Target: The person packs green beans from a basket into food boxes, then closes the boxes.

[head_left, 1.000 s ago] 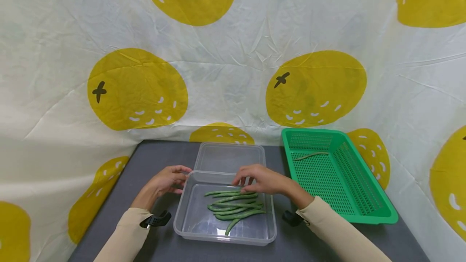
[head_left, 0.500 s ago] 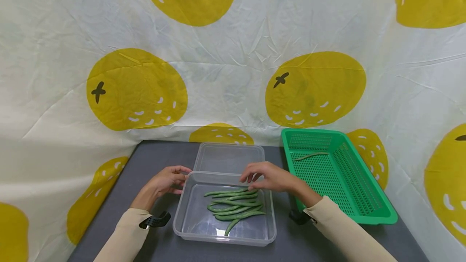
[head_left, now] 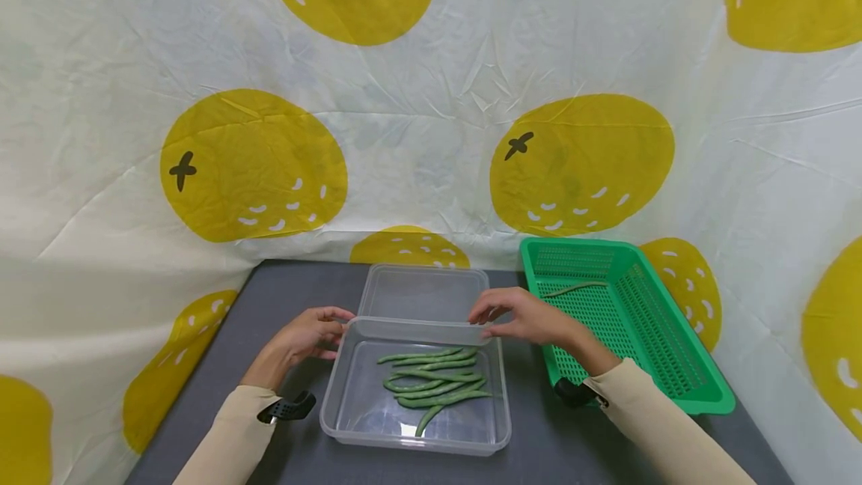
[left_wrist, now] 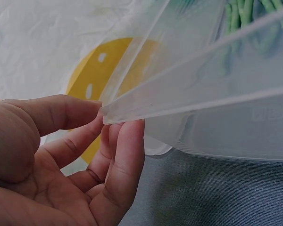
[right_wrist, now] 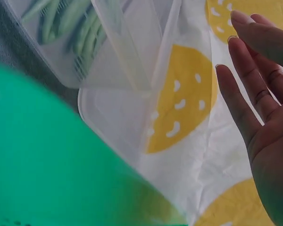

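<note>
A clear plastic container (head_left: 350, 410) stands on the table with several green beans (head_left: 438, 384) lying in it. At its far left corner my left hand (head_left: 313, 334) pinches the rim, thumb above and fingers below in the left wrist view (left_wrist: 85, 150). My right hand (head_left: 518, 314) hovers over the container's far right corner, holding nothing. Its fingers look loosely extended and apart in the right wrist view (right_wrist: 269, 89). To the right is a green basket (head_left: 714, 388) with a single bean (head_left: 575, 288) inside, partly behind the right hand's side.
Behind the container lies a clear plastic lid (head_left: 424, 287) on the dark grey table (head_left: 303, 287). A white cloth (head_left: 417, 171) printed with yellow fruit hangs at the back and sides. The basket stands near the table's right edge.
My right hand has lifted from the beans and moved right and back toward the green basket. My left hand stays on the container's rim. The beans lie nearly as before.
</note>
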The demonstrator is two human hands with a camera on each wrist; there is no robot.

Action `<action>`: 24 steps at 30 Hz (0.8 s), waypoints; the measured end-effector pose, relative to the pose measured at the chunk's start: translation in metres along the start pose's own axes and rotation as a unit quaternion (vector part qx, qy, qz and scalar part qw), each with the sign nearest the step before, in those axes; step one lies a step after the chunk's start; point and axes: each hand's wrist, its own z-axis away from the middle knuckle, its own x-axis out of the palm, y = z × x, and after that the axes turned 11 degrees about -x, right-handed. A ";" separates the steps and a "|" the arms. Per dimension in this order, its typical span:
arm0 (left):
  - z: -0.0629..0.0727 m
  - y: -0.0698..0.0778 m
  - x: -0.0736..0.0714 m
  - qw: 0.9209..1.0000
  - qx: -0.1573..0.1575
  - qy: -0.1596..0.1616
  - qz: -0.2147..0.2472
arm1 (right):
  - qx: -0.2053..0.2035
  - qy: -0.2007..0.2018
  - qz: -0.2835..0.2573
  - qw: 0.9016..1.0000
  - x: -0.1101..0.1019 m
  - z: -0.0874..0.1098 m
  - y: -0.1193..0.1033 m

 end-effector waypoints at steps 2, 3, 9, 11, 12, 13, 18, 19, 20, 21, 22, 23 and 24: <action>0.000 0.000 0.000 1.000 0.001 0.002 -0.002 | 0.008 0.002 0.000 1.000 -0.005 0.003 -0.001; 0.000 0.001 0.000 1.000 0.002 0.002 -0.003 | 0.013 0.003 -0.001 1.000 -0.007 0.005 -0.001; 0.000 0.001 0.001 1.000 0.000 0.005 -0.004 | 0.053 0.010 0.014 0.998 -0.020 0.017 -0.001; 0.000 0.001 0.001 1.000 0.002 0.004 -0.005 | 0.064 0.014 0.022 0.998 -0.024 0.022 0.000; 0.001 0.001 0.001 1.000 0.002 0.004 -0.005 | 0.069 0.016 0.028 0.997 -0.026 0.025 0.001; 0.001 0.002 0.001 1.000 0.003 0.004 -0.005 | 0.072 0.017 0.034 0.997 -0.028 0.027 0.001; 0.001 0.003 0.002 1.000 0.002 0.004 -0.004 | 0.093 0.030 0.064 0.993 -0.039 0.038 0.005; 0.001 0.003 0.002 1.000 0.001 0.005 -0.004 | 0.099 0.033 0.069 0.992 -0.041 0.040 0.006; 0.002 0.003 0.002 1.000 0.000 0.006 -0.005 | 0.106 0.037 0.071 0.991 -0.042 0.042 0.007; 0.002 0.004 0.002 1.000 -0.001 0.008 -0.004 | 0.111 0.041 0.070 0.990 -0.044 0.044 0.009; 0.002 0.004 0.003 1.000 -0.002 0.009 -0.005 | 0.115 0.046 0.070 0.990 -0.045 0.046 0.011; 0.002 0.004 0.003 1.000 -0.003 0.010 -0.007 | 0.118 0.050 0.069 0.989 -0.046 0.049 0.013; 0.001 0.004 0.003 1.000 -0.004 0.011 -0.008 | 0.123 0.053 0.069 0.989 -0.048 0.051 0.015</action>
